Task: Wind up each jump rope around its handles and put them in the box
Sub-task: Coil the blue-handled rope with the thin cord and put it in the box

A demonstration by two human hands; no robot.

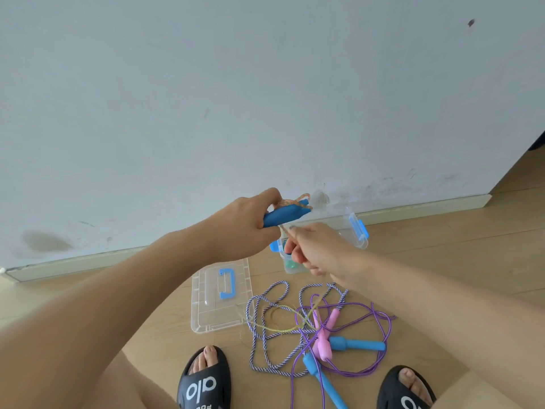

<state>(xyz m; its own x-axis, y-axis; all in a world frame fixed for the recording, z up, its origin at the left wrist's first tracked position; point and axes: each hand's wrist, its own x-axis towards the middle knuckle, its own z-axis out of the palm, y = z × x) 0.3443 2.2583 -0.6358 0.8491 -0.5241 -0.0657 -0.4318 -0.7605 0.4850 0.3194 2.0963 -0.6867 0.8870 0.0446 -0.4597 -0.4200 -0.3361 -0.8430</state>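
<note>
My left hand grips a pair of blue handles held level above the floor, with orange-yellow rope wound round their far end. My right hand pinches the thin yellowish rope just below the handles. That rope trails down to the floor. Behind my hands stands the clear plastic box with blue latches, partly hidden. On the floor lie a purple rope with blue handles, and a blue-white twisted rope with pink handles, all tangled together.
The box's clear lid with a blue handle lies flat on the wooden floor to the left of the ropes. A white wall with a skirting board runs behind the box. My feet in black slippers stand near the ropes.
</note>
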